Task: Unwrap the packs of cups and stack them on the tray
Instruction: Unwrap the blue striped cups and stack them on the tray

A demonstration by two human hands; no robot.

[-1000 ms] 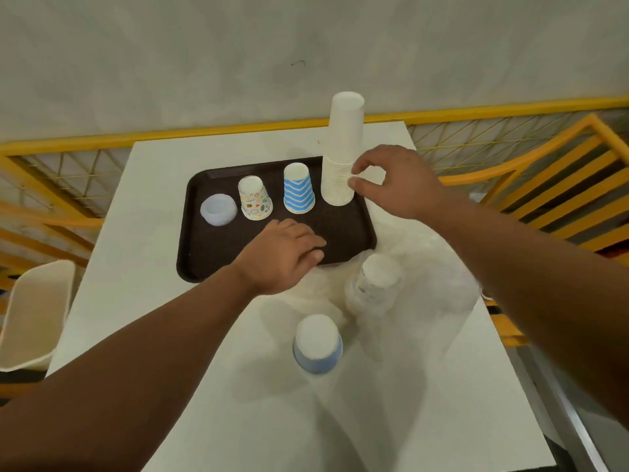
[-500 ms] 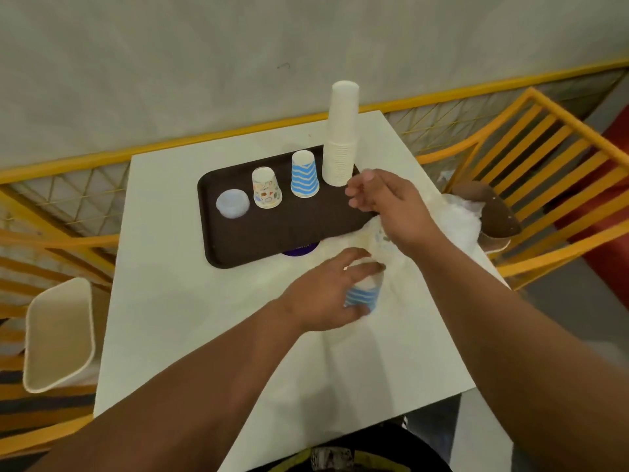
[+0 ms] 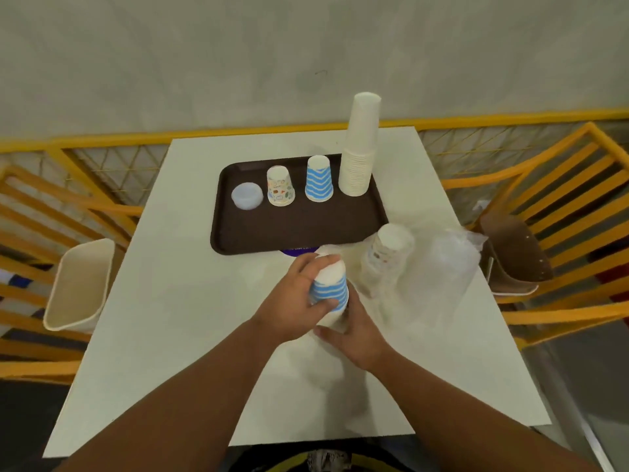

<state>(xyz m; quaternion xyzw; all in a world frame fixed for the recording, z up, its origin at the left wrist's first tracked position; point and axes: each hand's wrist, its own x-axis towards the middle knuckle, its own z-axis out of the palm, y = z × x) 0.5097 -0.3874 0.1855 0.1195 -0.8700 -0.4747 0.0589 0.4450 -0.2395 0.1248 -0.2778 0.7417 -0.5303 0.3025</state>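
A dark brown tray (image 3: 296, 229) lies at the far middle of the white table (image 3: 177, 301). On it stand a tall stack of white cups (image 3: 360, 148), a blue-striped cup (image 3: 318, 179), a patterned cup (image 3: 280, 186) and a low translucent cup (image 3: 247, 196), all upside down. In front of the tray my left hand (image 3: 292, 303) and my right hand (image 3: 354, 332) both grip a wrapped pack of blue-striped cups (image 3: 329, 291); the left holds its side and top, the right its lower end. A wrapped pack of patterned cups (image 3: 388, 257) stands to the right.
Crumpled clear plastic wrap (image 3: 449, 267) lies at the table's right edge. A purple object (image 3: 299, 250) peeks from under the tray. Yellow railing and yellow chairs surround the table, with a cream seat (image 3: 80, 284) on the left and a brown seat (image 3: 514, 253) on the right.
My right hand left the white stack and came down to the blue-striped pack. My left hand moved from the tray edge onto that pack. Both now hold it, lifted nearer to me.
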